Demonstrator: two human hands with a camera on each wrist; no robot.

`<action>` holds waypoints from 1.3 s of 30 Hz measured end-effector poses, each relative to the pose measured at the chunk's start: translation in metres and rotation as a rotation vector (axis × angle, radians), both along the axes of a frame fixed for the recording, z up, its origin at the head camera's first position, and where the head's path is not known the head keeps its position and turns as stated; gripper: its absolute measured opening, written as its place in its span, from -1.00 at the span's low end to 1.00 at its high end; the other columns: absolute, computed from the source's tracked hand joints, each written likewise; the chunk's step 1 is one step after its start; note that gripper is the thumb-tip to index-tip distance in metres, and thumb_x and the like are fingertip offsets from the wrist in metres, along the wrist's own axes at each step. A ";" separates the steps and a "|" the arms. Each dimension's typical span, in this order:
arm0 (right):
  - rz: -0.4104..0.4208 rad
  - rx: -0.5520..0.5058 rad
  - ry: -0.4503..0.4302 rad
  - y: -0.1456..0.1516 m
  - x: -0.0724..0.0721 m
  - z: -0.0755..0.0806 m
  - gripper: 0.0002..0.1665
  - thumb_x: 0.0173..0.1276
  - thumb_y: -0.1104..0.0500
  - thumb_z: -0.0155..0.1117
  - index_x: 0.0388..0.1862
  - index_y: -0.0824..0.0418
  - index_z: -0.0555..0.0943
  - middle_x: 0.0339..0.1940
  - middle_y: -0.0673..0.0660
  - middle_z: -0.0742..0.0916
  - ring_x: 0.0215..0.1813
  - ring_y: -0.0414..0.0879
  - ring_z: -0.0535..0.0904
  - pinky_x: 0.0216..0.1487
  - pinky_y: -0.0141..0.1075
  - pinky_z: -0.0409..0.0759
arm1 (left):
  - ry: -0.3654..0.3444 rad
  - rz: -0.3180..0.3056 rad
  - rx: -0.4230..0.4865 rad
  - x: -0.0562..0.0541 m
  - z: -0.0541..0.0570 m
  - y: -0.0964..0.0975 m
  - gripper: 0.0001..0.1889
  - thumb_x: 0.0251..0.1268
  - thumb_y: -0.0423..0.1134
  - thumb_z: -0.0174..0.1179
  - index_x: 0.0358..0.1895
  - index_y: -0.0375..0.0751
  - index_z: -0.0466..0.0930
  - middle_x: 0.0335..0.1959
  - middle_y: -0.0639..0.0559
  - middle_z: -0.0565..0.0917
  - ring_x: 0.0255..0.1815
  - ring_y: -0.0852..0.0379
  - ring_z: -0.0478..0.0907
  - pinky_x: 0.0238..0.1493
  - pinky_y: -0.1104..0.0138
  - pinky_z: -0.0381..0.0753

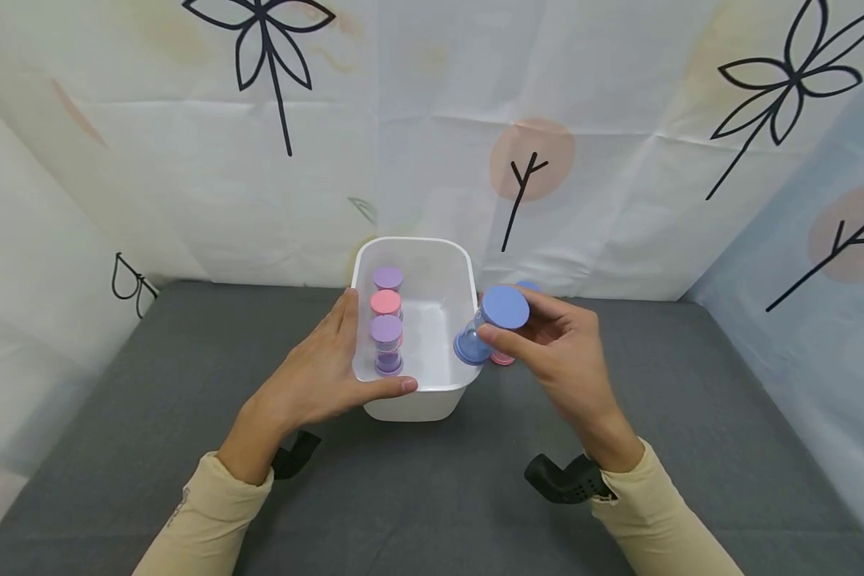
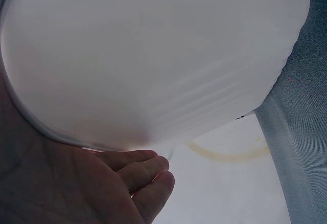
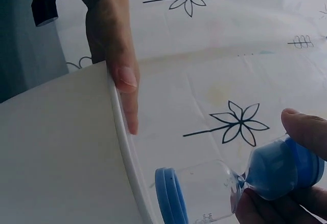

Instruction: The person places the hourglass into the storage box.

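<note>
My right hand (image 1: 562,336) grips a blue sand timer (image 1: 504,307) between thumb and fingers, tilted over the right rim of a white bin (image 1: 416,406). In the right wrist view, blue sand fills the end of the sand timer (image 3: 271,170) nearest the fingers, and the other bulb looks clear. My left hand (image 1: 317,368) rests against the bin's left side, its fingers straight along the wall and its thumb over the front rim. Inside, along the left wall, two purple-capped timers (image 1: 386,330) stand in a row with a pink-capped timer (image 1: 385,302) between them.
Behind my right hand, a blue cap (image 1: 528,286) and a pink base (image 1: 502,359) peek out, mostly hidden. The bin stands on a dark grey tabletop (image 1: 418,496). A patterned white cloth (image 1: 432,176) hangs just behind it.
</note>
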State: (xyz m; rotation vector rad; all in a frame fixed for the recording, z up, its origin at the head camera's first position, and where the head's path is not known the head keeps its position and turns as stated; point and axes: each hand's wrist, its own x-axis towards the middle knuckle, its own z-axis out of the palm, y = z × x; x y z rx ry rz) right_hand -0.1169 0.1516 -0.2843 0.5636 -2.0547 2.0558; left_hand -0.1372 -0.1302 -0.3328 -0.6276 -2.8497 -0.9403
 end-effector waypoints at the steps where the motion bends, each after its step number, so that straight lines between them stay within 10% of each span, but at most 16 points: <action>1: 0.007 0.014 -0.012 -0.003 -0.002 0.000 -0.51 0.15 0.47 0.51 0.11 0.42 0.68 -0.09 0.23 0.76 -0.22 -0.03 0.69 -0.23 -0.34 0.64 | -0.002 0.001 -0.001 0.000 0.000 0.000 0.40 -0.13 0.63 0.27 0.65 -0.08 -0.26 0.49 -0.05 0.19 0.36 -0.04 0.31 0.27 -0.05 0.44; 15: 0.356 0.201 -0.193 -0.053 -0.045 -0.018 -0.59 0.23 0.32 0.53 0.08 0.28 0.73 -0.14 0.17 0.80 -0.11 0.08 0.76 0.00 -0.14 0.69 | -0.034 0.002 -0.027 0.002 0.001 0.001 0.44 -0.08 0.64 0.22 0.65 -0.16 -0.35 0.62 -0.11 0.01 0.54 -0.09 0.15 0.40 -0.09 0.31; 39: 0.488 0.562 -0.238 -0.079 -0.062 -0.028 -0.69 0.17 0.25 0.60 -0.10 0.30 0.77 -0.40 0.05 0.77 -0.35 -0.14 0.66 -0.23 -0.34 0.61 | -0.032 -0.008 -0.043 0.002 0.001 -0.001 0.43 -0.03 0.62 0.21 0.65 -0.17 -0.39 0.64 -0.11 -0.07 0.56 -0.10 0.11 0.40 -0.07 0.31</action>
